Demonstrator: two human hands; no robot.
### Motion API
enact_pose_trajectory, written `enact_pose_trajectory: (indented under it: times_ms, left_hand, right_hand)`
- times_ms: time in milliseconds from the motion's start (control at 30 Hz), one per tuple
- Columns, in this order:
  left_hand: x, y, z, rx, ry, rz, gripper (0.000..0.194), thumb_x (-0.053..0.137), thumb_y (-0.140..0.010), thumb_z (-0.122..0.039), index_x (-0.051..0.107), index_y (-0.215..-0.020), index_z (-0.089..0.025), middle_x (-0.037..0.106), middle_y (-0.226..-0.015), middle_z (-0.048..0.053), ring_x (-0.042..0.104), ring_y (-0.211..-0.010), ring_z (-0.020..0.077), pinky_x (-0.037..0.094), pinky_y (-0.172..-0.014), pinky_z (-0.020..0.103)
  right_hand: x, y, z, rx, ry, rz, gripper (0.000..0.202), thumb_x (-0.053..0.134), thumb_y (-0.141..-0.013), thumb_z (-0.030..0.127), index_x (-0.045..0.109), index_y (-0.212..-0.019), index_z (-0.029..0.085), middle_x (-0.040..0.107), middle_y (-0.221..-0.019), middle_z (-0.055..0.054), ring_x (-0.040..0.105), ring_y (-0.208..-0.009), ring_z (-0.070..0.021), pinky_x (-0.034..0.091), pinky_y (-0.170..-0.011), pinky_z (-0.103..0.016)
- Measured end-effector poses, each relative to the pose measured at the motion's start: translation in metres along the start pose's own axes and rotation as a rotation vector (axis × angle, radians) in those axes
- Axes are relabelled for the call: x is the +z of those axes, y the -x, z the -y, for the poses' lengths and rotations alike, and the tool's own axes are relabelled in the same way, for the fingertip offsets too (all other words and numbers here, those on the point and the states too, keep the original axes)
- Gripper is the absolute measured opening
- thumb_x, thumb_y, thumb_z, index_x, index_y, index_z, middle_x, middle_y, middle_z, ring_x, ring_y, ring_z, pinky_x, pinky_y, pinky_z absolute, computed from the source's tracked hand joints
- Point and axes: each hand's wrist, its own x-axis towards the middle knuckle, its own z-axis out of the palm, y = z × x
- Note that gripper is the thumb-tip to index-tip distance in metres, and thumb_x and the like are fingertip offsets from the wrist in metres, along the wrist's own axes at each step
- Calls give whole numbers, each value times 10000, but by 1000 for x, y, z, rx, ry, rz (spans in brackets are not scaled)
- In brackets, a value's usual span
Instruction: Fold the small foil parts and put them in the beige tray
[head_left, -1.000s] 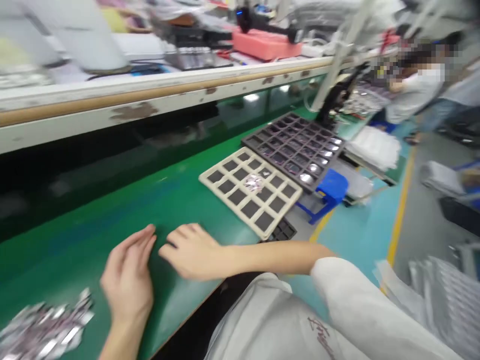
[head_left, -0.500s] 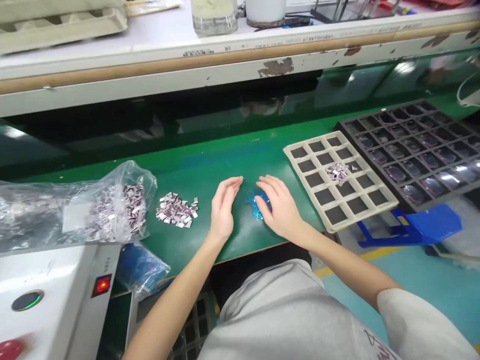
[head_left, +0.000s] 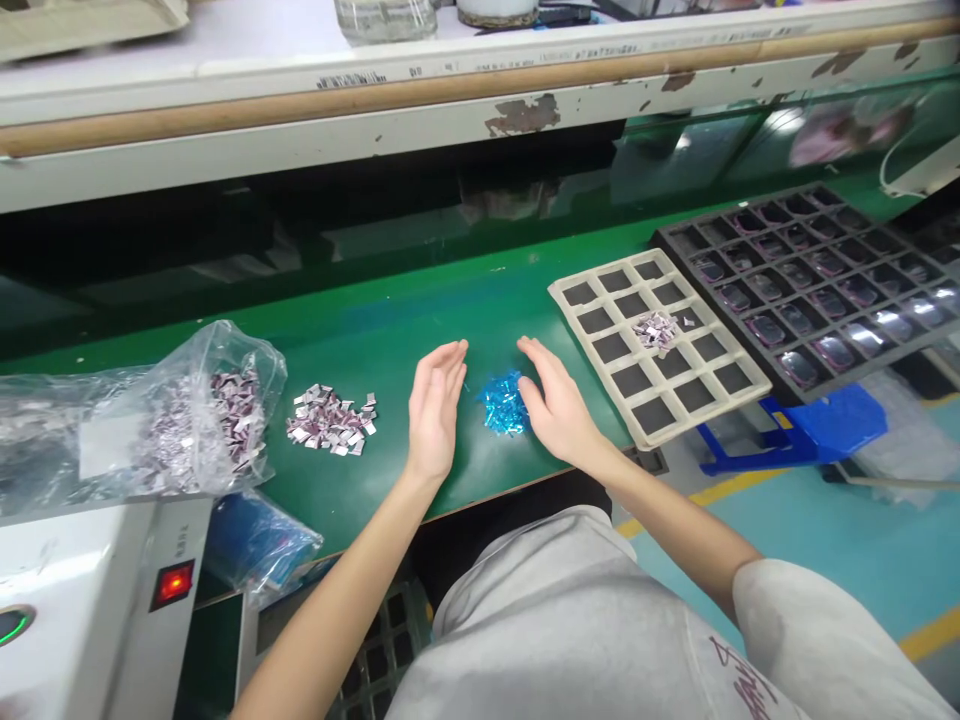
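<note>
A small heap of shiny blue pieces (head_left: 504,404) lies on the green tabletop (head_left: 405,310) between my two hands. On its left, my left hand (head_left: 436,408) stands on edge with the fingers stretched out and nothing in them. My right hand (head_left: 556,408) is at the heap's right side, its fingers extended and its thumb close to the blue pieces; it holds nothing. Left of my left hand lies a loose pile of small silvery-purple pieces (head_left: 331,420). More such pieces fill a clear plastic bag (head_left: 225,400) farther left.
A beige compartment tray (head_left: 637,345) holds a small pile of silvery pieces (head_left: 657,332). Beyond it lies a black tray (head_left: 814,285) with lens-like parts. A white machine (head_left: 90,600) with a red lit switch stands front left. A raised shelf (head_left: 300,130) runs along the back.
My right hand has moved off the blue heap to its right, widening the gap between my hands and uncovering the pieces. The whole view has shifted slightly.
</note>
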Motion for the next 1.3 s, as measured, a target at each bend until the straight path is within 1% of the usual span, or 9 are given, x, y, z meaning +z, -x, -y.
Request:
enact_pose_trajectory:
  times_ms: [200, 333, 500, 667, 800, 933, 1100, 1200, 1300]
  left_hand:
    - [1, 0, -1, -132, 187, -33, 349, 675, -1032, -531, 741, -1201, -233, 777, -1355, 148, 671, -1409, 310, 483, -1236, 494]
    - [4, -11, -10, -238, 352, -150, 294, 610, -1041, -448, 749, -1112, -199, 784, -1088, 132, 756, -1060, 243, 598, -918, 348]
    - [1, -22, -29, -318, 525, -175, 242, 612, -1040, -403, 701, -1066, -179, 598, -808, 40, 596, -722, 152, 490, -633, 264]
    - [-26, -19, -42, -215, 243, -140, 183, 671, -1022, -424, 674, -1030, -241, 480, -716, -15, 430, -575, 136, 352, -500, 289]
    - [-38, -10, -39, -75, -75, -137, 142, 736, -986, -380, 715, -1019, -243, 646, -815, 17, 632, -713, 159, 457, -583, 300]
    - [-16, 7, -28, 50, -350, 28, 284, 734, -1003, -420, 775, -1217, -239, 789, -1264, 108, 748, -1196, 297, 620, -969, 430]
    - [-1, 20, -22, 218, -617, 224, 313, 693, -1034, -392, 777, -1299, -250, 772, -1382, 115, 725, -1279, 335, 581, -1119, 504]
    - [-32, 13, -33, 293, -850, 201, 254, 722, -1002, -377, 803, -1220, -274, 788, -1313, 112, 710, -1256, 367, 520, -1169, 557]
    - [-82, 1, -51, 340, -1161, 31, 246, 697, -995, -365, 801, -1183, -245, 761, -1228, 159, 644, -1229, 413, 487, -1132, 621]
  right_hand:
    - [9, 2, 3, -67, -48, 62, 517, 452, -1096, 277, 542, -1601, 211, 563, -1678, -150, 461, -1623, -291, 369, -1361, -585]
    - [10, -5, 11, -158, -29, -74, 383, 523, -1052, 242, 679, -1402, 255, 728, -1451, -119, 624, -1431, -301, 489, -1261, -570]
    - [16, -13, 16, -254, 7, 32, 402, 655, -963, 209, 695, -1362, 226, 783, -1322, -109, 700, -1266, -307, 421, -1298, -648]
    - [8, -25, 11, -135, -267, 84, 318, 548, -974, 161, 787, -1170, 238, 759, -1415, -103, 693, -1345, -288, 569, -1197, -562]
    - [-11, -38, 10, 133, -699, 151, 292, 707, -893, 231, 757, -1180, 235, 785, -1384, -88, 727, -1346, -294, 565, -1227, -563]
    - [-19, -44, 20, 253, -836, 158, 414, 888, -781, 283, 738, -1164, 236, 789, -1369, -102, 730, -1344, -327, 555, -1237, -585]
    - [-24, -42, 31, 236, -628, 77, 505, 992, -725, 425, 753, -1123, 226, 817, -1119, -87, 804, -1004, -282, 701, -851, -435]
    - [-36, -48, 34, 144, -334, 99, 340, 889, -862, 512, 788, -1016, 227, 717, -739, -17, 695, -681, -203, 582, -616, -350]
    - [-42, -65, 35, -21, -46, 199, 276, 803, -936, 512, 795, -885, 241, 677, -658, -18, 620, -620, -197, 511, -624, -376]
